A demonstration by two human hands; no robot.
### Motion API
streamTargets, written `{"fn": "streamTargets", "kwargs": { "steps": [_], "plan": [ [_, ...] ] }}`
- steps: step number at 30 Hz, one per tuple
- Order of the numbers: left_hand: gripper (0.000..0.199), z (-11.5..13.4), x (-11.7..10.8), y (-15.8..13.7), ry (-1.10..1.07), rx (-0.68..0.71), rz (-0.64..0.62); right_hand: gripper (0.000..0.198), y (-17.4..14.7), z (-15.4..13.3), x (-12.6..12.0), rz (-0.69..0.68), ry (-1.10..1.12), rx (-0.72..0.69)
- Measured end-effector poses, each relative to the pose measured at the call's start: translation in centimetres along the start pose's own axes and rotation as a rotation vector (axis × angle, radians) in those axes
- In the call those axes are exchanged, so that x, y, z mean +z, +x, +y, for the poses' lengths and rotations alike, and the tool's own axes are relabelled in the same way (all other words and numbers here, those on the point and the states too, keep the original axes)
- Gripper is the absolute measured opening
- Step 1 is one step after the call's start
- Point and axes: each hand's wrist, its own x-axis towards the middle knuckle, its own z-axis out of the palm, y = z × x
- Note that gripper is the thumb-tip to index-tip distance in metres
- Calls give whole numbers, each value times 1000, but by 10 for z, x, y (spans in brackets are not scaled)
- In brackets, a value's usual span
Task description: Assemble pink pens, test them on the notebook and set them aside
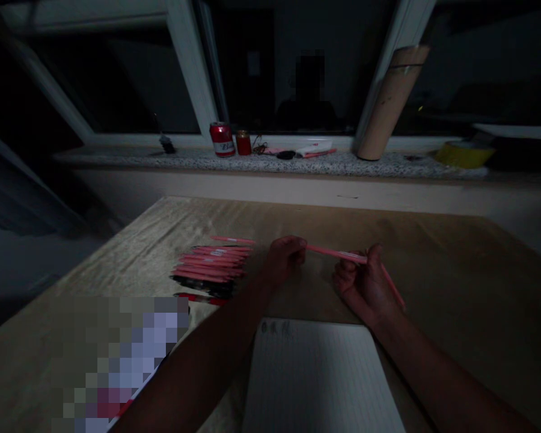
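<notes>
Dark windows (342,54) above a dimly lit surface (139,258)

Along the back, pale frames around black glass, with a shadowy human outline (306,114) in the middle pane. Below, the broad surface, tan and faintly creased, brighter on its left side and sinking into shadow on the right. At far left, a bluish-grey curtain (36,198). Beneath the glass, a speckled stone sill (192,160). At the near edge, an open lined notebook (320,373), close to the right forearm. Leaning on the sill at right, a tall wooden-looking tube (390,108). Left of the hands, a row of pink pens (211,263), with dark ones on its near side. Above the notebook, the left hand (287,258) closed on one end of a pink pen (331,251), the right hand (365,282) clamped on the other. Beyond the right thumb, another pink stick (393,287), impossible to identify surely. On the sill, a yellow roll (464,155) at right; at left, a red can (222,140) just beside a small red jar (243,143).
</notes>
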Motion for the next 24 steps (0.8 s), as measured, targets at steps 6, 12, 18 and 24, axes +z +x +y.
{"fn": "streamTargets", "kwargs": {
  "steps": [6, 12, 18, 24],
  "plan": [
    [24, 1, 0, -1, -72, 7, 1, 23, 0, -7, -2, -160, -328, 191],
    [31, -1, 2, -1, 6, -44, -79, 29, 1, -23, 2, -373, -908, 330],
    [36, -3, 2, 0, 23, -8, -137, 26, 6, -88, -13, -96, -1547, 211],
    [35, -6, -1, 2, 83, -3, -169, 32, 19, -128, -47, -56, -1966, 269]
  ]
}}
